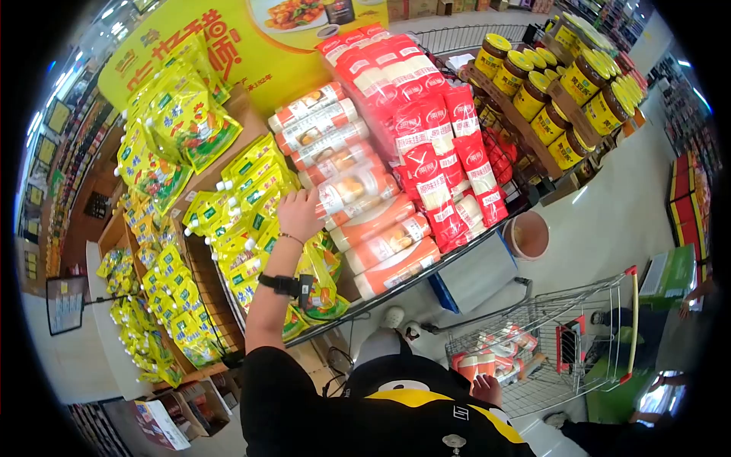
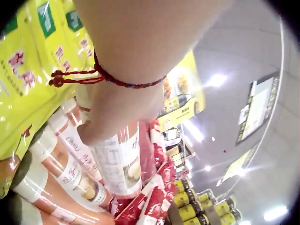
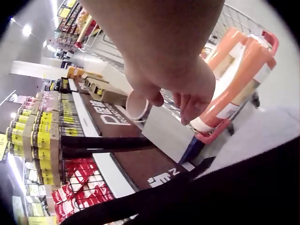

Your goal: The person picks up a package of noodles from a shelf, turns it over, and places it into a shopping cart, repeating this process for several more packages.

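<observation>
In the head view my left hand (image 1: 301, 215) grips the near end of a clear-wrapped roll of dried noodles (image 1: 352, 190) with an orange and white label. The roll lies over a row of similar noodle rolls (image 1: 388, 242) in the display bin. The left wrist view has the thumb and palm of the left hand (image 2: 124, 110) around the top of the noodle roll (image 2: 121, 173), the other fingers hidden behind it. Low by the body, my right hand (image 1: 487, 390) hangs beside the cart; in its wrist view the fingers (image 3: 185, 105) are loosely bent and hold nothing.
Yellow pouches (image 1: 255, 194) fill the bin's left side, red noodle packs (image 1: 434, 175) its right. Jars with yellow lids (image 1: 533, 99) stand farther right. A wire shopping cart (image 1: 563, 327) holds several noodle rolls (image 1: 495, 354). A pinkish bucket (image 1: 527, 234) is on the floor.
</observation>
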### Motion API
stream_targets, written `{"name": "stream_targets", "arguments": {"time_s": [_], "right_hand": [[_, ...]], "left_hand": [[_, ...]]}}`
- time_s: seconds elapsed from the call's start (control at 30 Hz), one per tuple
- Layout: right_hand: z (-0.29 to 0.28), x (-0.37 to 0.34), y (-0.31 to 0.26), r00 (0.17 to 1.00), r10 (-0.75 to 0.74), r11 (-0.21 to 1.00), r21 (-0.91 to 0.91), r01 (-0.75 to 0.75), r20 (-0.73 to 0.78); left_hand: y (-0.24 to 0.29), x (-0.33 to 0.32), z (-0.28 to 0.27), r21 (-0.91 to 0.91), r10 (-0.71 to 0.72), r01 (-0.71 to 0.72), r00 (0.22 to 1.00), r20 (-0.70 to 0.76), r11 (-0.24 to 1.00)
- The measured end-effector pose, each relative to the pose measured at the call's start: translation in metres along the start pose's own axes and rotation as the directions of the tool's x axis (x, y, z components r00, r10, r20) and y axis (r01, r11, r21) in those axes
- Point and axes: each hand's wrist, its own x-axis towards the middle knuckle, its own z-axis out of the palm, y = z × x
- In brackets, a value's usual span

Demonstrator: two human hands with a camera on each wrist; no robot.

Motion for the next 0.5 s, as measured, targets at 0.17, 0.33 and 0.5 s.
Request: {"name": "stream_targets", "arguments": {"time_s": [0.17, 0.33, 0.5], "right_hand": [[0.021, 0.000, -0.043, 0.976, -0.165, 0.960, -0.204, 0.192, 0.143], [0.106, -0.025, -0.074, 0.873, -0.353, 0.842, -0.293, 0.453, 0.336], [0.231, -0.122, -0.087, 0.356, -0.425, 0.435, -0.157, 0.886, 0.832]], "left_hand": [[0.005, -0.041, -0.070, 0.017, 0.115, -0.117, 0.927, -0.357, 0.993], [0.023, -0.072, -0.143, 0.137, 0.182, -0.126, 0.808, -0.560, 0.983], [0.037, -0.104, -0.192, 0.394, 0.450, -0.237, 0.625, -0.638, 0.888]]}}
